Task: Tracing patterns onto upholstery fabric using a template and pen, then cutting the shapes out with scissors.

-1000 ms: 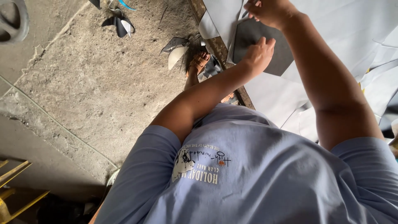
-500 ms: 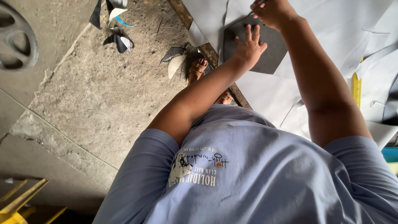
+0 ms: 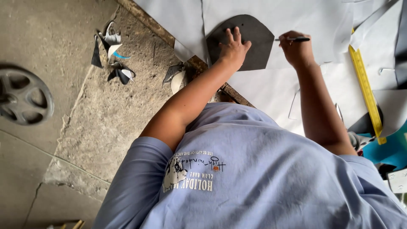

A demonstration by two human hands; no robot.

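Our left hand [image 3: 232, 47] lies flat, fingers spread, pinning the dark template [image 3: 250, 42] on the grey sheet [image 3: 305, 21]. Right hand [image 3: 295, 47] pinches a pen [image 3: 294, 39] at its edge. Template looks thin, stiff, slide-prone; we press mid-face.

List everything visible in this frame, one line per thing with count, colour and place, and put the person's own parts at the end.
dark template: one, dark grey, rounded top, flat on the pale sheet under the left hand
pale sheet: several overlapping, light grey, covering the work surface
pen: one, black, in the right hand at the template's edge
ruler: one, yellow, lying on the sheets at right
wooden edge: one, brown, along the work surface
scraps: several, grey and white, on the concrete floor
wheel: one, grey, on the floor at far left
blue piece: one, teal, lower right
shirt: one, light blue, printed
left hand: pressing flat on the template
right hand: gripping the pen
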